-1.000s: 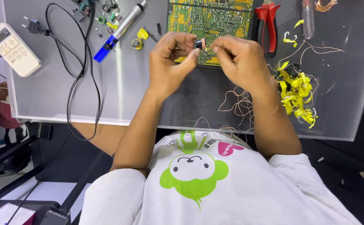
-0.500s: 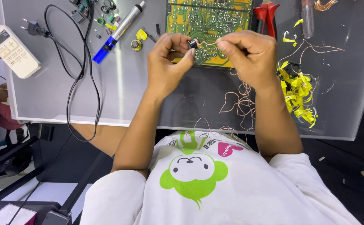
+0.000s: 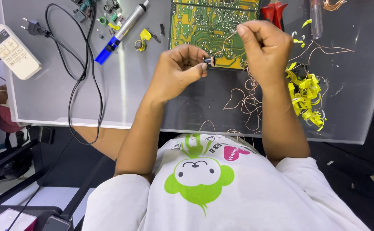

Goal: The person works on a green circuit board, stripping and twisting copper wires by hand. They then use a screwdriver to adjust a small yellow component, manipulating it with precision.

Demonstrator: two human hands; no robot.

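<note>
The left hand (image 3: 176, 70) pinches a small dark coil (image 3: 209, 62) between thumb and fingertips, its grip pressed together on the part, just in front of the near edge of the green circuit board (image 3: 214, 25). A thin copper wire (image 3: 225, 42) runs from the coil up to the right hand (image 3: 264, 47), whose grip is closed on the wire's end; that hand is raised over the board's right corner, slightly higher than the left. Both hands hang above the grey bench (image 3: 67, 94) rather than resting on it.

Taking the circuit board as landmark: to its left lie a soldering iron (image 3: 122, 30) with a blue handle and a yellow scrap (image 3: 143, 38), and farther left a black power cord (image 3: 73, 72) loops toward the bench's near edge. At the far left sits a white remote control (image 3: 11, 51). To the board's right, red-handled pliers (image 3: 274, 10) show behind the right hand, and beyond them a heap of yellow tape shreds (image 3: 309, 92). Loose copper wire tangles (image 3: 244, 100) lie just below the board, under the right forearm. The person wears a white shirt (image 3: 204, 188) with a green cartoon print.
</note>
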